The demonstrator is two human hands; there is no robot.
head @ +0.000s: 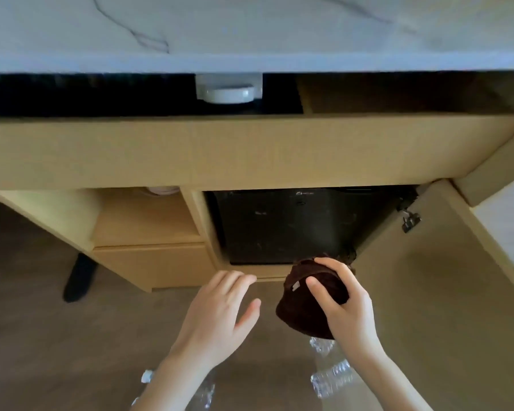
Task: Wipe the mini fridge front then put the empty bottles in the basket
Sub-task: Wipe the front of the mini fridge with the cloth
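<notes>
The black mini fridge (291,226) sits inside a wooden cabinet, its front smudged. My right hand (344,304) grips a bunched dark brown cloth (303,310) just below the fridge's lower right corner. My left hand (220,310) hovers open beside it, fingers spread, holding nothing. Clear empty plastic bottles lie on the floor beneath my arms: one (333,381) under my right forearm, another (321,345) just below the cloth, and one with a white cap (147,376) by my left forearm. No basket is visible.
The cabinet door (428,292) stands swung open to the right, with its hinge (410,221) near the fridge. A wooden drawer (152,265) and open shelf lie left of the fridge. A marble counter (250,31) overhangs above. A dark leg (79,277) stands at left.
</notes>
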